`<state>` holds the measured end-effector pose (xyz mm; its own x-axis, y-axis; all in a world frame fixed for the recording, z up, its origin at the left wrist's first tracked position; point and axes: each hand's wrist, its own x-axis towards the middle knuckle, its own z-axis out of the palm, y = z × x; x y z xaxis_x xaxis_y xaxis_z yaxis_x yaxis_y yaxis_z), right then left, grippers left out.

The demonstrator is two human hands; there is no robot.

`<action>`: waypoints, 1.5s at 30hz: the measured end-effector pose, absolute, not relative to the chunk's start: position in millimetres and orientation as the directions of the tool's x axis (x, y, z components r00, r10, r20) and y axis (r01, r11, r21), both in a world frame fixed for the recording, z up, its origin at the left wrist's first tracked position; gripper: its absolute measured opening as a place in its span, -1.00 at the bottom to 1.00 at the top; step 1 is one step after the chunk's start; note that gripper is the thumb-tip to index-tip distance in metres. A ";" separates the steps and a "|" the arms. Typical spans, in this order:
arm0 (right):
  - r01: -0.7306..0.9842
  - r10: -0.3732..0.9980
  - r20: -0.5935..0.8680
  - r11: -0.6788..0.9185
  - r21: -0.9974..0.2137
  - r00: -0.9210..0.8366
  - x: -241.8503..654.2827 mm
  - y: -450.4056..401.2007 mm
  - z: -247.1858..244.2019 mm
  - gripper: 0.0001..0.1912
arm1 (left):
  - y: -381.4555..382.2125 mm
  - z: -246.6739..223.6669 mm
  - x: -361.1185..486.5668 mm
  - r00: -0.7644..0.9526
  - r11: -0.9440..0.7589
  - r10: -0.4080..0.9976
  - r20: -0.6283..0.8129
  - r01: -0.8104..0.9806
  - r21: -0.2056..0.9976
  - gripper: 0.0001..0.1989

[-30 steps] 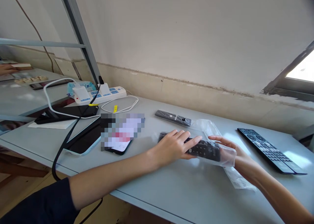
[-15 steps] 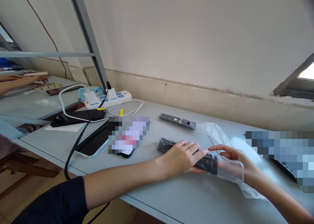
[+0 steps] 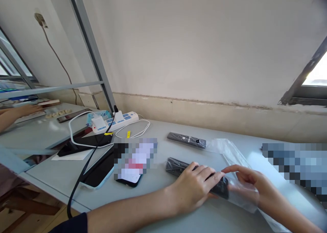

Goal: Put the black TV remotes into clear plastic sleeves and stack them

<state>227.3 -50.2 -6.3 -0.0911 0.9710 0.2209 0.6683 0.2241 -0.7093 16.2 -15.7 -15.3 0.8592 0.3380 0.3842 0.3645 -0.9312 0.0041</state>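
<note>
A dark remote control [image 3: 176, 165] in a clear plastic sleeve [image 3: 246, 195] lies at a slant over the desk. My left hand [image 3: 195, 183] is wrapped over its middle from above, hiding most of the buttons. My right hand [image 3: 251, 180] is at the remote's right end. Its index finger reaches to my left fingertips, and its lower fingers show blurred through the loose plastic, against the remote's end. Just beyond, a second remote control [image 3: 186, 139], also in clear plastic, lies face up with its loose sleeve end [image 3: 227, 146] trailing right.
To the left lie a lit phone [image 3: 129, 182], a dark phone in a pale case [image 3: 99, 171] and a black phone [image 3: 81, 144]. A white power strip [image 3: 130, 117] with cables stands behind them. Another person's hand [image 3: 28, 110] rests at the neighbouring desk. A pixelated object [image 3: 296, 165] is at right.
The view has tilted up, so the desk items sit lower in the picture. Both hands keep nearly the same hold on the sleeved remote control.
</note>
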 end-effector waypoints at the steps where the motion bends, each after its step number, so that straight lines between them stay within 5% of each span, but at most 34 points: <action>1: 0.699 0.970 0.232 0.216 -0.682 -0.073 226.8 -51.1 -8.0 -0.44 | -15.4 -16.0 16.4 0.850 -0.925 0.362 0.384 0.378 0.034 -0.57; 5: 0.843 0.944 0.329 0.166 -0.512 0.014 228.8 -56.4 -12.2 -0.51 | -12.0 -24.6 19.1 0.776 -0.884 0.455 0.437 0.450 0.122 -0.62; 10: 0.917 0.934 0.352 0.192 -0.350 -0.061 236.0 -58.1 -9.9 -0.61 | -7.8 -28.6 19.5 0.687 -0.788 0.562 0.460 0.614 0.047 -0.46; 18: 0.937 0.919 0.393 0.105 -0.333 0.036 228.6 -63.8 -2.4 -0.64 | -13.8 -8.8 18.1 0.601 -0.627 0.703 0.380 0.776 -0.068 -0.67; 27: 0.927 0.959 0.282 0.126 -0.353 -0.023 244.4 -55.1 -1.1 -0.63 | -12.0 -9.4 17.9 0.600 -0.618 0.759 0.251 0.786 -0.012 -0.66; 33: 0.925 0.962 0.274 0.119 -0.360 -0.017 241.8 -56.0 -0.5 -0.64 | -2.9 -13.2 18.6 0.537 -0.571 0.786 0.305 0.821 0.027 -0.73; 40: 0.917 0.909 0.413 0.112 -0.382 0.061 257.9 -45.7 -12.0 -0.47 | 4.8 16.4 -5.4 0.573 -0.593 0.792 0.210 0.805 0.040 -0.71; 42: 0.918 0.892 0.445 0.108 -0.382 0.080 262.7 -42.9 -11.4 -0.43 | 3.5 29.7 -27.0 0.471 -0.481 0.870 0.143 0.875 0.045 -0.57; 45: 0.924 0.893 0.440 0.087 -0.372 0.093 264.9 -41.8 -4.5 -0.45 | -3.1 36.3 -67.5 0.095 -0.099 0.994 0.056 0.992 0.073 -0.37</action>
<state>264.9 -41.8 -4.5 0.0927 0.8933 0.4398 0.9241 0.0872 -0.3721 -67.5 -3.1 36.3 0.0949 0.9939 0.0564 0.9924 -0.0989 0.0727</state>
